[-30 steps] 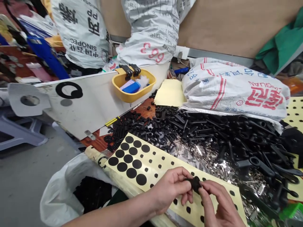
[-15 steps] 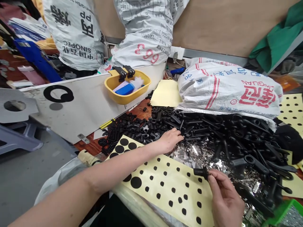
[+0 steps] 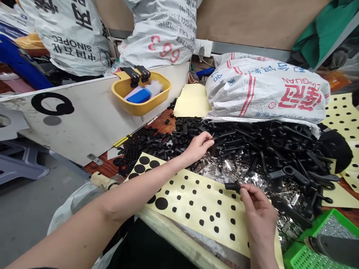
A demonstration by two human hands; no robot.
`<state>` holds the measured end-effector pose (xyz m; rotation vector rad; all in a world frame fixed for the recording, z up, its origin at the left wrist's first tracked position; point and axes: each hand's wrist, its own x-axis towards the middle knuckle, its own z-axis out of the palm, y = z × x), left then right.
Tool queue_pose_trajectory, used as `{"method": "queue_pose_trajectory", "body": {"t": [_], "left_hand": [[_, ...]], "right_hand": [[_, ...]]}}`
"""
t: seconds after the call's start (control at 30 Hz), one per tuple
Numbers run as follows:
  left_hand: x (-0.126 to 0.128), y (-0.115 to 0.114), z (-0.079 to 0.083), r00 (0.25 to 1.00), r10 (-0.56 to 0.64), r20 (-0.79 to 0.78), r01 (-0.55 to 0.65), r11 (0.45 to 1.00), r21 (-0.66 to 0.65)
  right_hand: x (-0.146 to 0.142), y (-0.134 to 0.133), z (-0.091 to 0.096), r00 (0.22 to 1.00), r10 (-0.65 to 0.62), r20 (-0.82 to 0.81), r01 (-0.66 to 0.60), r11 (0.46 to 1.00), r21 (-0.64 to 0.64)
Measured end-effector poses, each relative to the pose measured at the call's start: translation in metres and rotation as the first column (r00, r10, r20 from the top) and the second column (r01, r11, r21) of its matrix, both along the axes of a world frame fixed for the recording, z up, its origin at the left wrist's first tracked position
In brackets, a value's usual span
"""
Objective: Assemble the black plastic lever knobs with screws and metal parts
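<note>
My right hand (image 3: 258, 213) pinches a short black plastic cylindrical part (image 3: 232, 186) with a wider collar, held level above a yellow sheet (image 3: 196, 220) dotted with black pads. My left hand (image 3: 199, 146) reaches over the near side of a heap of black plastic parts (image 3: 238, 140). Its thumb and fingers are drawn together at the heap; what they hold, if anything, is hidden. Below and between the hands spreads a pile of small shiny metal pieces (image 3: 221, 168).
Ahead stands a white board (image 3: 84, 127) with a yellow bin (image 3: 140, 106) clipped on. A full white sack (image 3: 260, 89) lies behind the heap. At lower right, a green basket (image 3: 297, 257) holds tiny metal pieces, with a dark handle-like object (image 3: 336, 248) across it.
The view has shifted, so most things sit higher in the picture. The left hand's fingers have drawn together at the heap. The right hand still holds the black part.
</note>
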<state>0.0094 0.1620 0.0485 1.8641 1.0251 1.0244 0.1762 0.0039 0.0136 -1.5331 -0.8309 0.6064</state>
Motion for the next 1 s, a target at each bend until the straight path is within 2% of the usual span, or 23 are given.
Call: {"method": "queue_pose_trajectory", "body": {"t": [0.07,0.1,0.13,0.2,0.23,0.3,0.4,0.47,0.6,0.77,0.87,1.0], "left_hand": [[-0.001,-0.025,0.004,0.987,-0.066,0.149,0.088,0.986,-0.143],[-0.002,-0.04,0.004,0.936,-0.104,0.336,0.211,0.93,-0.301],[-0.002,-0.056,0.003,0.862,-0.093,0.497,0.34,0.835,-0.433],[-0.003,-0.086,-0.005,0.742,0.041,0.669,0.476,0.671,-0.569],[-0.002,-0.1,-0.01,0.705,0.108,0.7,0.504,0.619,-0.603],[-0.001,-0.121,-0.02,0.669,0.207,0.714,0.521,0.553,-0.65],[0.002,-0.138,-0.032,0.673,0.261,0.692,0.535,0.474,-0.699],[0.003,-0.142,-0.035,0.685,0.242,0.687,0.544,0.456,-0.704],[0.003,-0.144,-0.037,0.671,0.204,0.713,0.569,0.476,-0.671],[0.001,-0.146,-0.039,0.686,0.182,0.704,0.558,0.49,-0.67],[0.001,-0.147,-0.04,0.723,0.165,0.671,0.515,0.519,-0.682],[0.003,-0.146,-0.04,0.752,0.164,0.638,0.477,0.533,-0.699]], "right_hand": [[-0.001,-0.005,0.003,1.0,0.002,-0.008,-0.001,0.999,0.046],[-0.003,-0.008,0.006,1.0,-0.004,-0.006,0.004,0.997,0.072],[-0.006,-0.013,0.01,1.0,-0.015,0.003,0.014,0.995,0.1],[-0.013,-0.023,0.018,0.998,-0.034,0.061,0.024,0.987,0.158],[-0.016,-0.027,0.022,0.993,-0.038,0.112,0.016,0.983,0.184],[-0.023,-0.034,0.027,0.968,-0.036,0.249,-0.019,0.977,0.213],[-0.03,-0.039,0.026,0.893,-0.044,0.448,-0.058,0.976,0.211],[-0.033,-0.04,0.022,0.849,-0.051,0.525,-0.069,0.976,0.206],[-0.036,-0.04,0.016,0.777,-0.083,0.624,-0.063,0.976,0.208],[-0.039,-0.037,0.014,0.633,-0.125,0.764,-0.104,0.964,0.245],[-0.039,-0.035,0.009,0.627,-0.115,0.77,-0.116,0.964,0.238],[-0.038,-0.036,0.0,0.695,-0.063,0.716,-0.104,0.977,0.187]]}}
